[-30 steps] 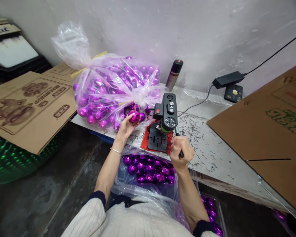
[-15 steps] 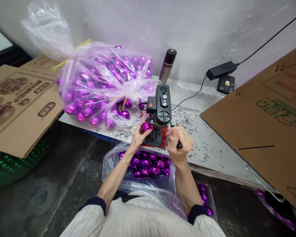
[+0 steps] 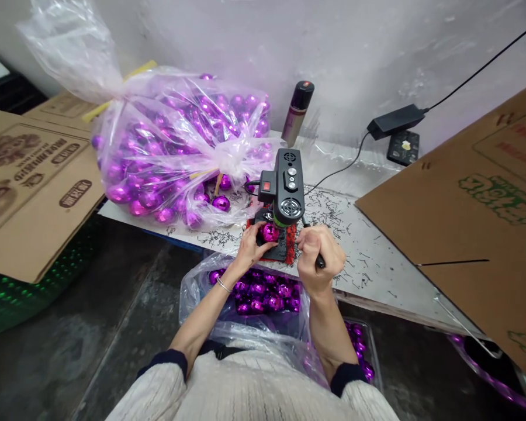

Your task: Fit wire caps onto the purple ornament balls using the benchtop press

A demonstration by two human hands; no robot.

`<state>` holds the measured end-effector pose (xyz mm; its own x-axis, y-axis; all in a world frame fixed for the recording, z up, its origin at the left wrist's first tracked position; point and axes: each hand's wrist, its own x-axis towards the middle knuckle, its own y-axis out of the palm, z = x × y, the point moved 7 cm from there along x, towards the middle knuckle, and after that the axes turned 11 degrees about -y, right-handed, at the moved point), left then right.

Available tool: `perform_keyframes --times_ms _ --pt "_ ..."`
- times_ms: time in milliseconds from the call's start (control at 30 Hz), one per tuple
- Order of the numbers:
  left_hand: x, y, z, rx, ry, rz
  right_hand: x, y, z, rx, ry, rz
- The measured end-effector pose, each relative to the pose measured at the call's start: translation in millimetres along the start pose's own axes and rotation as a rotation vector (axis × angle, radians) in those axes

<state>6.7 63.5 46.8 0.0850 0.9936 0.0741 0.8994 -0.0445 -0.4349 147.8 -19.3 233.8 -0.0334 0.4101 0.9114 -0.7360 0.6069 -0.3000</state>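
Observation:
A shiny purple bauble [image 3: 270,233] sits beneath the head of a small black bench press [image 3: 290,182]. The fingertips and thumb of my left hand [image 3: 249,245] are around its left and near sides, with a gap at the palm. My right hand [image 3: 319,254] is closed in a fist around the black lever handle [image 3: 319,262], whose end shows below the fingers. Under the press lies a red mat [image 3: 291,248]. Just below, at the table edge, hangs an open clear plastic bag [image 3: 193,295] with many purple baubles in it.
A tied clear bag of purple baubles [image 3: 158,152] rests on the table at left. Behind the press stands a spray can [image 3: 297,114]. Small black bits litter the white tabletop [image 3: 363,257]. Cardboard boxes [image 3: 456,222] flank both sides; a black power adapter [image 3: 397,121] lies at the back.
The bauble and my left hand have moved slightly right and nearer to me, under the press head; the left fingers look looser around it. My right hand stays on the lever.

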Motion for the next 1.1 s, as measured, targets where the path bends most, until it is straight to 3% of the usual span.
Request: perform_keyframes --times_ms 267,433,633,933,1100 --pt "-4 -5.1 -6 0.012 0.011 0.058 -4 0 0 0.002 0.0 -0.005" --pt "-2 -9.4 -11 0.141 0.036 0.095 -6 -1 0 -0.001 -0.014 -0.016" --pt "7 1.2 -17 0.231 0.092 0.033 -7 -1 2 -0.024 -0.03 0.008" --pt "-2 15.5 2 0.171 0.108 -0.044 -9 0 6 -0.024 -0.047 -0.001" --pt "-2 15.2 2 0.168 0.134 -0.047 -24 3 5 0.003 -0.059 -0.016"
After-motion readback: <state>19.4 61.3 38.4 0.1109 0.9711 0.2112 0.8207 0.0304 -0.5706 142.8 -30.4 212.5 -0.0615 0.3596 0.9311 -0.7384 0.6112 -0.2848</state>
